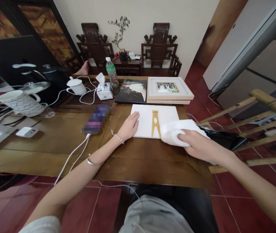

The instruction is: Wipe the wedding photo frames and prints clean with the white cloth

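A white board (141,121) with a yellow cat-like figure (154,118) on it lies flat on the wooden table (138,161). The fingers of my left hand (129,126) are stretched out and rest on the board's left edge. In my right hand (196,144) is a bunched white cloth (174,131), gripped between thumb and fingers. It covers the lower right part of the board, beside the figure. My right fingertips are partly hidden in its folds.
Behind the board lie a dark picture panel (130,90) and stacked light frames (186,92). A bottle (111,72), tissue box (104,92), white lidded cup (76,86), patterned mug (23,103) and phone (96,119) with cables stand or lie leftward. A bamboo chair (269,100) is at right.
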`<state>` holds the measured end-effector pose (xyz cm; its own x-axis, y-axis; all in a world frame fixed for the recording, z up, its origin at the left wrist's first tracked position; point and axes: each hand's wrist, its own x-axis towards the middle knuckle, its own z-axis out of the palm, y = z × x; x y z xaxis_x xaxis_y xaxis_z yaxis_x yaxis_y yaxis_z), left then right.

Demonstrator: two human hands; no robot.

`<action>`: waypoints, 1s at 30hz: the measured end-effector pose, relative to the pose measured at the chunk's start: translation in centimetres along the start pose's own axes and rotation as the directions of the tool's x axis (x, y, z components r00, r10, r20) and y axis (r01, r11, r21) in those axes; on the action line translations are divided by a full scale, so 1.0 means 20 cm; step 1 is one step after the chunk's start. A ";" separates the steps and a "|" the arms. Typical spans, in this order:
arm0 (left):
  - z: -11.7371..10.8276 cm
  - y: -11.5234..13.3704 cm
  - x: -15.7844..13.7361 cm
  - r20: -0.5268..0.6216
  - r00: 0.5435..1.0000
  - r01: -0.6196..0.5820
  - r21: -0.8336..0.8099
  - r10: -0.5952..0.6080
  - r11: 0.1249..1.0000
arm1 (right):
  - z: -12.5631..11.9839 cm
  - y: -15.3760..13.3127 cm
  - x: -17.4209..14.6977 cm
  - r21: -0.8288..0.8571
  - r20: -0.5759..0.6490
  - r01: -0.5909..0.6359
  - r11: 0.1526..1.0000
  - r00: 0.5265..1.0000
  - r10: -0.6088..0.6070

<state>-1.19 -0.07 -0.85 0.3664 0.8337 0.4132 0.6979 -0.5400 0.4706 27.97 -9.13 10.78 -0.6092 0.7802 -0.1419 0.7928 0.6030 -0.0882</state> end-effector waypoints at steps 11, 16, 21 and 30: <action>-0.01 0.00 0.00 0.019 1.000 0.007 0.002 -0.007 1.000 | -0.07 0.36 0.49 0.002 -0.077 -0.111 0.994 0.991 0.111; -0.02 0.01 0.00 0.028 1.000 -0.002 0.010 0.001 1.000 | -0.11 0.41 0.60 0.048 -0.092 -0.211 0.976 0.972 0.215; -0.02 0.01 0.00 0.028 1.000 -0.006 0.008 0.006 1.000 | -0.05 0.31 0.45 0.015 -0.101 -0.120 0.993 0.988 0.121; -0.01 0.01 0.00 0.016 1.000 0.003 0.000 -0.003 1.000 | 0.00 0.01 -0.06 0.066 0.014 0.047 0.997 0.999 -0.048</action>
<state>-1.21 -0.19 -0.70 0.3745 0.8370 0.3989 0.6992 -0.5375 0.4714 28.92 -9.90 10.86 -0.6463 0.7479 -0.1515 0.7627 0.6269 -0.1593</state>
